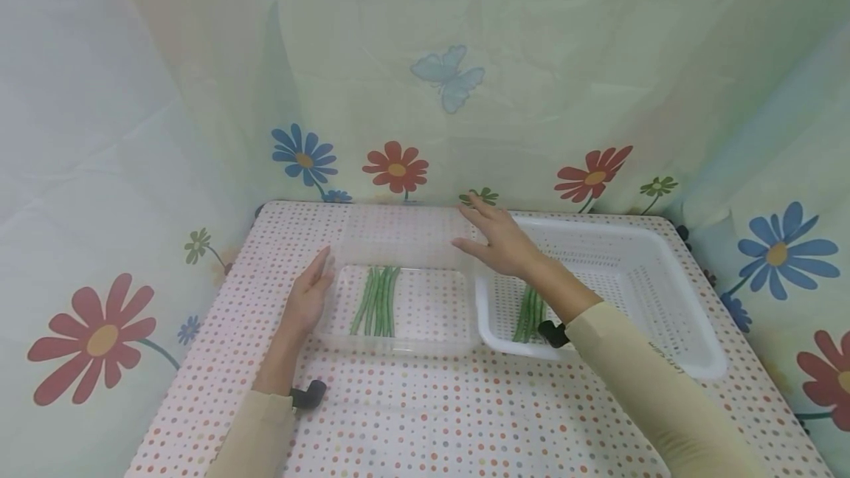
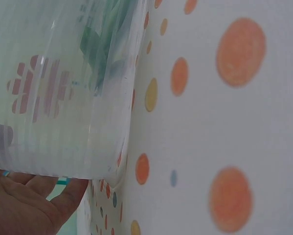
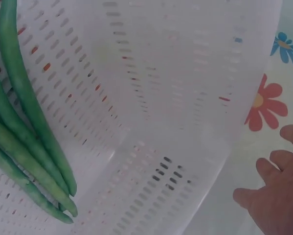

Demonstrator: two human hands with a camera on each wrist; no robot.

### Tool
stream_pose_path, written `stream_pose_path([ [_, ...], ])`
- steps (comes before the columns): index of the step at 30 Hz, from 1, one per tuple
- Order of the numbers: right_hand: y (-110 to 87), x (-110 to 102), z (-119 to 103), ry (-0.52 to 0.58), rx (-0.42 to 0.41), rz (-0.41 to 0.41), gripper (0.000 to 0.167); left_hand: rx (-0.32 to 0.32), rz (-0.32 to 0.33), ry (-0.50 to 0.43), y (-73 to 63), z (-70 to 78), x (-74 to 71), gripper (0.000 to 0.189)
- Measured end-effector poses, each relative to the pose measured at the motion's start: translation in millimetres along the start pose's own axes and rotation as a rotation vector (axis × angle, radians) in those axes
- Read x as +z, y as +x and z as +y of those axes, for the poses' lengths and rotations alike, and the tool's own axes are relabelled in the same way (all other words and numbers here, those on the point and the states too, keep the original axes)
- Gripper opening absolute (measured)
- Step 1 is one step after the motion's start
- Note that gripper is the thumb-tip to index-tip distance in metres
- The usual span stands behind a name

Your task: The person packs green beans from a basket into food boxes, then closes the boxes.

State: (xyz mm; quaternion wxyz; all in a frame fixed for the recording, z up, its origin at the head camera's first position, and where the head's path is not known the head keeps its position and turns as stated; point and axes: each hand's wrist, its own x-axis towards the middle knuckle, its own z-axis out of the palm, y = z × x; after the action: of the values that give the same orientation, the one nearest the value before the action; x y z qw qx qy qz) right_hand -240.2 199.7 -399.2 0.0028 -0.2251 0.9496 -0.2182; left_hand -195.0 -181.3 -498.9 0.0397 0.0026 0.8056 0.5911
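A clear plastic box (image 1: 425, 349) stands on the table with several green beans (image 1: 377, 301) lying in its left part. My left hand (image 1: 308, 293) is at the box's left side; in the left wrist view its fingers (image 2: 70, 200) are right at the ribbed wall. Fingers spread, my right hand (image 1: 498, 238) is over the box's far right corner, beside a white perforated basket (image 1: 690, 301). It holds nothing. More green beans (image 3: 31, 112) lie inside that basket, partly hidden by my right forearm in the head view.
A dotted cloth covers the table (image 1: 425, 419). Behind it hangs a flower-printed curtain (image 1: 345, 80), with more of it at both sides. The basket's left rim is close against the clear box. A frosted clear panel (image 1: 408, 223) extends behind the box.
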Motion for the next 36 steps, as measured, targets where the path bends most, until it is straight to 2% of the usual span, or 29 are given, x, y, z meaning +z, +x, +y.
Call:
stream_pose_path([
  [9, -2.5, 4.2, 6.9, 0.012, 0.004, -0.046, 0.075, -0.025, -0.007, -0.002, 1.0, 0.0, -0.4, 0.053],
  [21, -6.0, 5.9, 19.8, 0.037, 0.022, -0.107, 0.076, -0.012, 0.006, 0.016, 2.2, -3.3, -0.7, 0.052],
  [36, -20.4, -2.1, 34.5, 0.05, 0.061, -0.11, 0.07, 0.008, 0.007, 0.016, 2.1, -3.6, -0.7, 0.053],
])
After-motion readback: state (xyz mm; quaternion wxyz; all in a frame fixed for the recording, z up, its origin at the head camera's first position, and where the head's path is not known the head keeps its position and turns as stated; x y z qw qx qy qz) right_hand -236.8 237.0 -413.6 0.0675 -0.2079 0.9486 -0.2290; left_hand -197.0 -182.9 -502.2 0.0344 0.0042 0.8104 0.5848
